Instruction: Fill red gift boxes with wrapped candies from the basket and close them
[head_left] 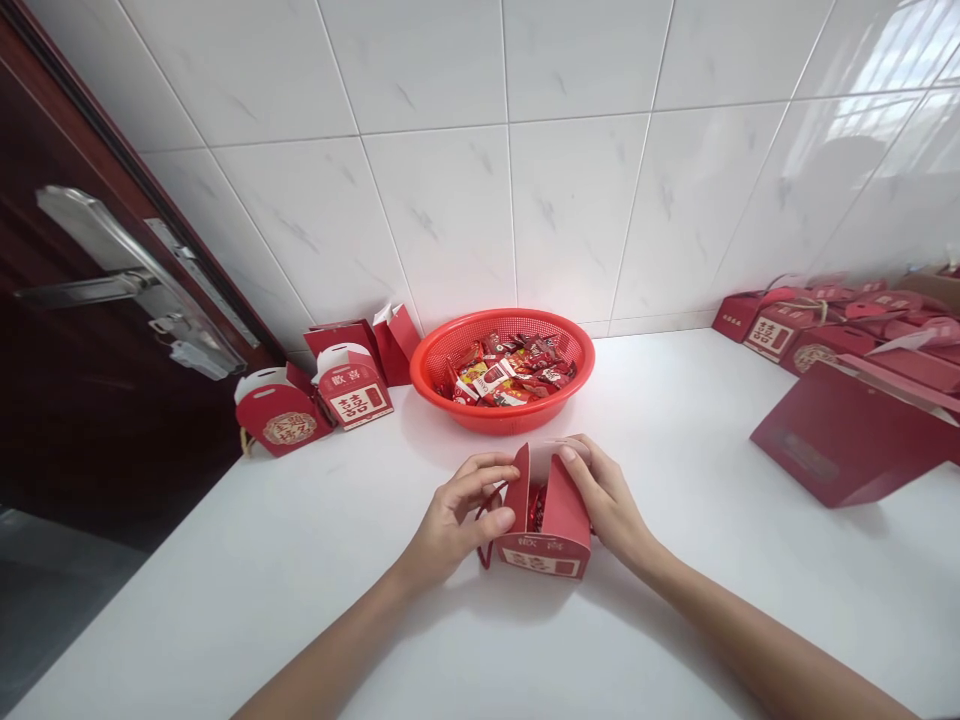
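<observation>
A small red gift box (544, 553) stands on the white table, its two side flaps raised and a gap between them. Red-wrapped candy (537, 508) shows inside the gap. My left hand (459, 508) holds the left flap between thumb and fingers, with a dark red cord (485, 552) looped beside it. On the other side my right hand (604, 492) grips the right flap, thumb on its upper edge. Behind the box is a red plastic basket (502, 420) of wrapped candies (517, 372).
Several red boxes (352, 390) stand at the back left by a dark door (67, 380). Many red boxes (795, 325) are grouped at the back right, with a larger dark red box (847, 435) in front. A tiled wall (442, 220) borders the white table (300, 550).
</observation>
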